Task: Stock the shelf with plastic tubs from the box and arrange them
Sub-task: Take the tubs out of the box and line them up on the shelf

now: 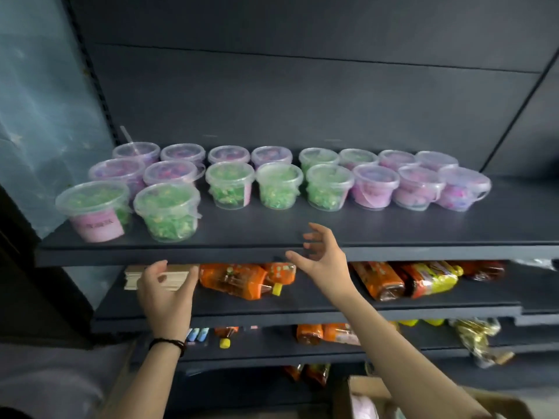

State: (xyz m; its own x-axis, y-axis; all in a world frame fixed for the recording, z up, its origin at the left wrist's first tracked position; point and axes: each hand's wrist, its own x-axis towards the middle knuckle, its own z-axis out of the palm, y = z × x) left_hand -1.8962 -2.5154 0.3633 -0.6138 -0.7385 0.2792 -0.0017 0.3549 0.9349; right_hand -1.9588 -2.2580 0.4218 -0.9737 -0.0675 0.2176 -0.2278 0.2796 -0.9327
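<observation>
On the dark shelf (393,228), lidded plastic tubs (230,184) of green and pink stand in rows. Before its front edge the right hand (320,257) and, lower, the left hand (165,293) hover, fingers loosely spread, holding nothing. The box (367,388) sits bottom right.

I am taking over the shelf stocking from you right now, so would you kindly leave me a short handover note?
Left hand: open, empty, in front of the second shelf.
Right hand: open, fingers spread, empty, at the front edge of the top shelf.
Tubs: green and purple, lidded, upright on the top shelf. Two full rows at the back, plus two in front at the left.
Box: low right, open, something pink inside. I cannot tell how many remain.
Done: two rows filled.
Left: probably fill the front row from the box and tidy the colour groups.
</observation>
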